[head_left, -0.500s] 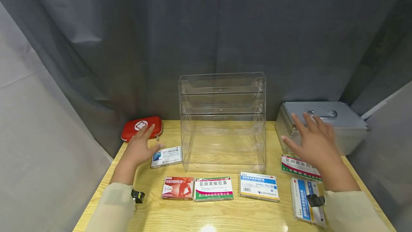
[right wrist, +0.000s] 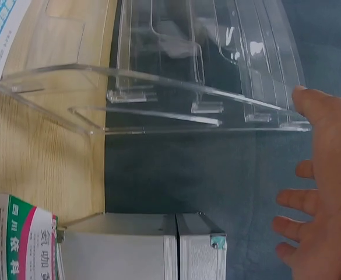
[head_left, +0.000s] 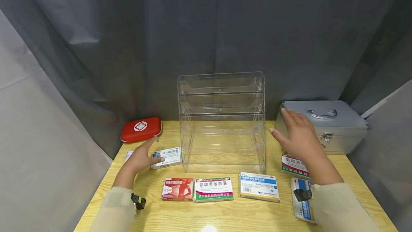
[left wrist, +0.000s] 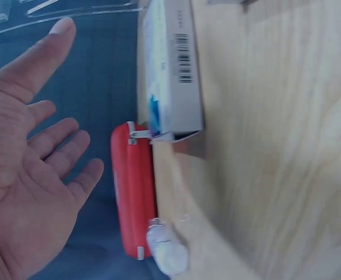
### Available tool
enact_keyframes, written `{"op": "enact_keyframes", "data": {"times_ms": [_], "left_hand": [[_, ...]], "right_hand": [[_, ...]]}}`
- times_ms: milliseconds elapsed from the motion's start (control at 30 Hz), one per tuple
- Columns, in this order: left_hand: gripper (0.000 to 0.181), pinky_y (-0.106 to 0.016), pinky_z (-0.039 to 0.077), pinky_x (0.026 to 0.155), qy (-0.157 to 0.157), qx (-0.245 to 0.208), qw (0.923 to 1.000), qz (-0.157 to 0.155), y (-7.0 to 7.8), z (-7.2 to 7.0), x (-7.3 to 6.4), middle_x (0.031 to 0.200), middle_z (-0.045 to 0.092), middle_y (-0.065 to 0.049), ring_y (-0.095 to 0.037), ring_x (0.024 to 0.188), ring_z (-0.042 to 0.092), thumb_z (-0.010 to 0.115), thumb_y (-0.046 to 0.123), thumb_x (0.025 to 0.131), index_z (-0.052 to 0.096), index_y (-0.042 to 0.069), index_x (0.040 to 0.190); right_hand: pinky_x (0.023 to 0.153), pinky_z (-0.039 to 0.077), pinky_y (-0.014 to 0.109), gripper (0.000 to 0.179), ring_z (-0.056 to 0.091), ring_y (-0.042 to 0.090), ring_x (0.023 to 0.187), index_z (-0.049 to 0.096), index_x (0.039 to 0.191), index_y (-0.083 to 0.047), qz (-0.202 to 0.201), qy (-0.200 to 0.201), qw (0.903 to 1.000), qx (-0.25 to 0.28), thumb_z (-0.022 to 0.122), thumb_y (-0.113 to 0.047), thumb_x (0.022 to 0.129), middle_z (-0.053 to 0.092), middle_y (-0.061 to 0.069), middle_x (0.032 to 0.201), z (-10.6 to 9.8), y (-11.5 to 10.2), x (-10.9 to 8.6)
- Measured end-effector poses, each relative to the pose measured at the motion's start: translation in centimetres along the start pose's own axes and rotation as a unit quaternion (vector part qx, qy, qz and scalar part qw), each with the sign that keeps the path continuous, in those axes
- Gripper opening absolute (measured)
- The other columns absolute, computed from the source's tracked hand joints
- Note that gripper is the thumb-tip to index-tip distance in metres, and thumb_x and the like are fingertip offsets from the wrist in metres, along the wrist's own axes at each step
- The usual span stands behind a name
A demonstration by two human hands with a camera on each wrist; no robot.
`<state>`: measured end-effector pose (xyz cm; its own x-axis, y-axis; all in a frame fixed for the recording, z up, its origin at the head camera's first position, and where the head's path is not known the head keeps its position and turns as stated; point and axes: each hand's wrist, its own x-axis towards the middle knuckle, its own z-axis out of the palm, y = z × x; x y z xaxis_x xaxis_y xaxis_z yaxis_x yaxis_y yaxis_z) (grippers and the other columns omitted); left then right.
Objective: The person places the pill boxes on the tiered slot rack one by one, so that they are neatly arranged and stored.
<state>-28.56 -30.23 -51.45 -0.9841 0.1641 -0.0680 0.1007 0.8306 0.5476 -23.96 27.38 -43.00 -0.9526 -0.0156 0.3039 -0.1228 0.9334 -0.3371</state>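
In the head view my left hand (head_left: pixel 140 157) hovers with spread fingers just left of a white and blue medicine box (head_left: pixel 170 156), its thumb overlapping the box. The left wrist view shows that palm (left wrist: pixel 24 169) holding nothing. My right hand (head_left: pixel 300 137), fingers extended and nothing in its grasp, hangs in the air in front of the silver metal case (head_left: pixel 347 137). To its left stands a clear tiered plastic rack (head_left: pixel 222 167). In the right wrist view the thumb overlaps the rack's side edge; contact cannot be judged. Under the right forearm lie a green and pink medicine box (head_left: pixel 291 164) and a blue-striped medicine box (head_left: pixel 302 207), both partly hidden.
Along the front lie a red medicine box (head_left: pixel 177 189), another green and pink box (head_left: pixel 214 189) and a white, blue and yellow box (head_left: pixel 259 187). A red zip pouch (head_left: pixel 141 130) sits at the back left, with a small whitish item (left wrist: pixel 169 251) beside it.
My right hand has moved left, away from the metal case's handle and toward the rack. My left hand has lowered slightly, uncovering the red pouch's emblem. The boxes lie as before.
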Motion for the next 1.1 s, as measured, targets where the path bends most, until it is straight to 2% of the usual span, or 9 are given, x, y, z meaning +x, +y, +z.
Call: {"op": "enact_keyframes", "data": {"times_ms": [167,267,500,600,667,833,1100], "left_hand": [[0.112,-0.068,0.035,0.129,-0.021,0.009,0.9997,-0.008,-0.6,1.3,-0.1,0.177,0.035,-0.019,-0.048,0.16,0.036,0.091,0.045,0.088,0.026,0.02,0.175],[0.114,-0.068,0.035,0.129,-0.024,0.012,0.9996,-0.003,-0.9,1.8,-0.1,0.177,0.034,-0.021,-0.049,0.16,0.036,0.093,0.044,0.087,0.026,0.017,0.175],[0.115,-0.069,0.034,0.13,-0.03,0.01,0.9994,-0.013,-2.0,2.8,0.2,0.176,0.034,-0.022,-0.049,0.159,0.036,0.095,0.043,0.084,0.029,0.012,0.173],[0.115,-0.069,0.032,0.13,-0.034,0.012,0.999,-0.027,-2.1,2.9,0.2,0.176,0.033,-0.022,-0.049,0.158,0.037,0.095,0.042,0.084,0.03,0.011,0.173],[0.113,-0.068,0.032,0.131,-0.035,0.014,0.9988,-0.033,-2.1,2.9,0.0,0.176,0.035,-0.023,-0.048,0.157,0.039,0.095,0.042,0.084,0.031,0.009,0.172],[0.109,-0.066,0.034,0.13,-0.037,0.019,0.9985,-0.036,-2.2,3.0,-0.2,0.173,0.039,-0.026,-0.048,0.155,0.042,0.093,0.041,0.087,0.033,0.004,0.17],[0.089,-0.065,0.037,0.129,-0.028,0.009,0.9991,-0.029,-2.5,2.9,-0.5,0.167,0.047,-0.028,-0.047,0.15,0.049,0.085,0.028,0.096,0.038,0.0,0.167]], "right_hand": [[0.127,0.022,0.081,0.095,0.023,0.06,0.159,0.022,0.175,-0.01,-0.003,0.001,0.9997,0.023,0.061,-0.063,0.106,0.03,0.029,0.175,0.0,-0.8,0.3],[0.125,0.026,0.081,0.093,0.026,0.061,0.158,0.025,0.174,-0.008,-0.001,-0.002,0.9987,0.05,0.065,-0.058,0.106,0.031,0.03,0.175,0.1,-1.4,0.6],[0.124,0.032,0.079,0.085,0.035,0.061,0.154,0.031,0.17,0.0,0.012,0.0,0.997,0.077,0.061,-0.054,0.11,0.037,0.034,0.17,0.8,-2.5,1.2],[0.121,0.037,0.078,0.081,0.043,0.06,0.149,0.037,0.167,0.003,0.021,0.01,0.9954,0.093,0.056,-0.053,0.112,0.047,0.034,0.163,1.0,-2.9,1.5],[0.115,0.045,0.076,0.077,0.053,0.057,0.141,0.041,0.165,0.004,0.026,0.017,0.993,0.114,0.054,-0.052,0.113,0.055,0.032,0.158,1.2,-3.3,1.7],[0.102,0.056,0.067,0.069,0.067,0.049,0.126,0.049,0.16,0.003,0.043,0.012,0.9862,0.159,0.052,-0.049,0.115,0.067,0.026,0.146,1.9,-4.0,2.1],[0.107,0.055,0.066,0.066,0.064,0.048,0.133,0.052,0.159,-0.001,0.081,-0.009,0.9762,0.201,0.049,-0.05,0.116,0.067,0.024,0.147,3.3,-4.3,2.4]]}}
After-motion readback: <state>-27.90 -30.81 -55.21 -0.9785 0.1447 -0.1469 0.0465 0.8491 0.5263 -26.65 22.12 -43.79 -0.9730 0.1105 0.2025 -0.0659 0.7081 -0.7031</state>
